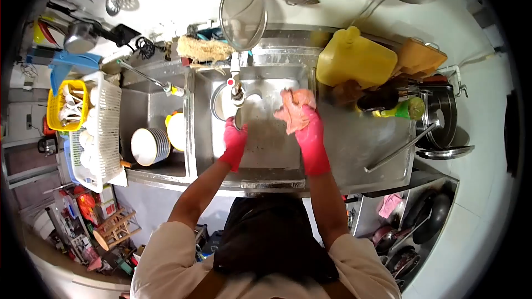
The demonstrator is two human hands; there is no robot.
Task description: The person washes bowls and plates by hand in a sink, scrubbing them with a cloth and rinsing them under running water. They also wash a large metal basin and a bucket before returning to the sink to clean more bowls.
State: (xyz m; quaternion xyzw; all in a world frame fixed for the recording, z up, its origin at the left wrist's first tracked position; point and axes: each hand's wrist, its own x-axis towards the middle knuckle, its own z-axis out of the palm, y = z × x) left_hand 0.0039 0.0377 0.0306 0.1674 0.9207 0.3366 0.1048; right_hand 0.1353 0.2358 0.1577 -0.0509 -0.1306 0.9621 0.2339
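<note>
Both hands wear pink rubber gloves over a steel sink (271, 152). My right hand (311, 138) is closed on a crumpled pink cloth (296, 109), held over the right side of the middle basin. My left hand (235, 143) is just below the faucet (237, 95), at the basin's left side; its fingers are partly hidden and what they hold, if anything, is unclear. Behind the faucet, a round metal bowl (220, 101) stands in the basin.
The left basin holds a stack of plates (150, 147) and a bowl (176, 132). A white dish rack (108, 133) stands further left. On the right are a yellow jug (354, 58), a green-yellow bottle (409, 109) and pans (440, 116). A strainer (243, 15) hangs above.
</note>
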